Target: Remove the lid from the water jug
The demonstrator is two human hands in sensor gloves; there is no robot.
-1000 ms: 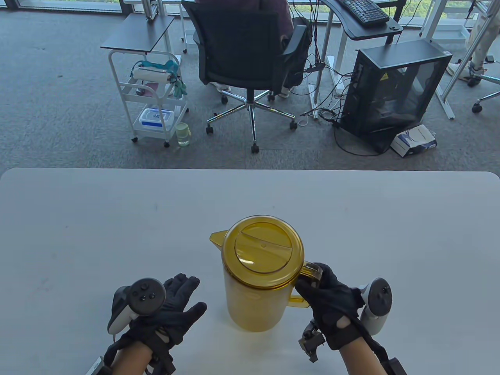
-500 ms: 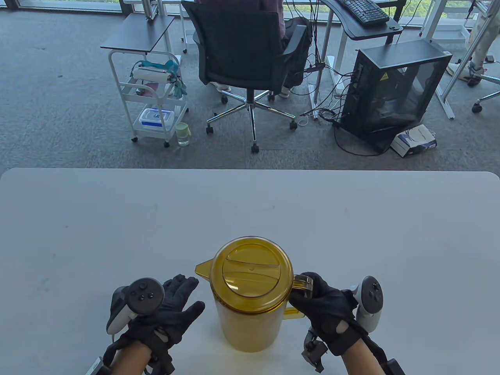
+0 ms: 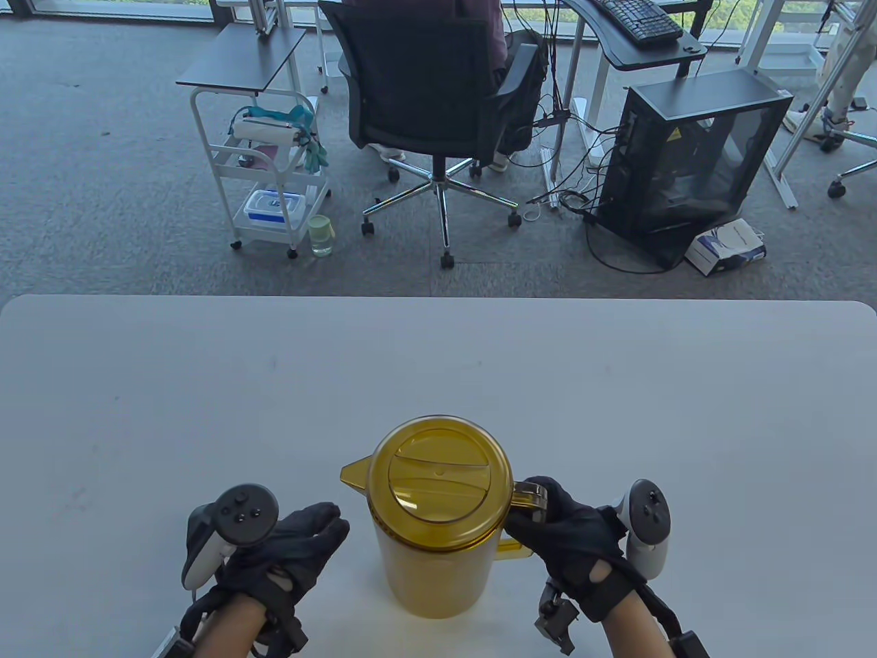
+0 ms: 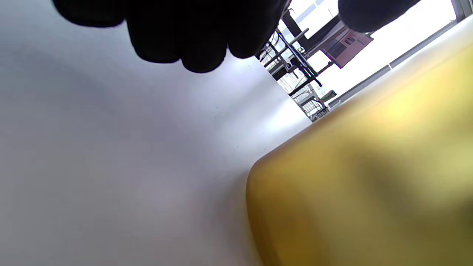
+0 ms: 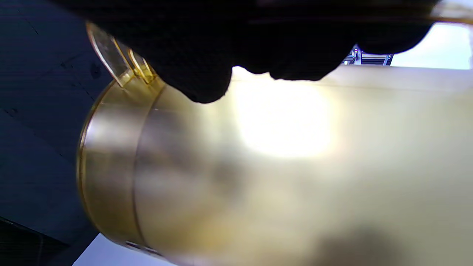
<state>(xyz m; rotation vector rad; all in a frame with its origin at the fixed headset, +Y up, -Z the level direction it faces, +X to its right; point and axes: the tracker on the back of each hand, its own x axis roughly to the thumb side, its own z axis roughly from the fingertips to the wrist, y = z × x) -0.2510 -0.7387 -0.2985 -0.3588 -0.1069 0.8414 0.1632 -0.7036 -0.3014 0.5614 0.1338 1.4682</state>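
A translucent amber water jug stands upright near the front of the white table. Its round amber lid sits on top, and the spout points left. My right hand grips the jug's handle on the right side. My left hand hovers just left of the jug, fingers loosely curled, holding nothing and apart from the jug wall. The left wrist view shows the jug's side blurred, close beside my fingertips. In the right wrist view the jug fills the frame under my fingers.
Beyond the table's far edge lies carpeted floor with an office chair where a person sits, a white trolley, a small jar and a black computer case.
My right hand has drawn the jug toward the front edge and a little left by its handle. My left hand has tilted and curled its fingers slightly, staying beside the jug.
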